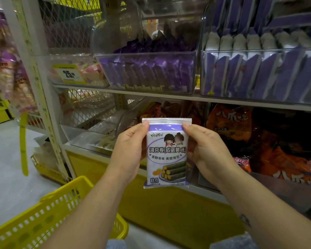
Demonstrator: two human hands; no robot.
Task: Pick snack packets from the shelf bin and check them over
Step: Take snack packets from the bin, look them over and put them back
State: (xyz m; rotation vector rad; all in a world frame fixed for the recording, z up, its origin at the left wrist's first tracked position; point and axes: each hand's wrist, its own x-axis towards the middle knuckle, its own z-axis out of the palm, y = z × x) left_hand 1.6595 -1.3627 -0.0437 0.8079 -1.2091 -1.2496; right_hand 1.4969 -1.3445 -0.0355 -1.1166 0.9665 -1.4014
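A white and purple snack packet with seaweed rolls printed on it stands upright in front of the shelf, its face toward me. My left hand grips its left edge, thumb on the top corner. My right hand grips the right edge the same way. Above, a clear shelf bin at the upper right holds several matching purple and white packets standing in a row. A second clear bin to its left holds darker purple packets.
A yellow shopping basket sits low on my left. Orange and red snack bags fill the lower shelf at right. A yellow price tag hangs on a bin at left. White shelf upright stands left.
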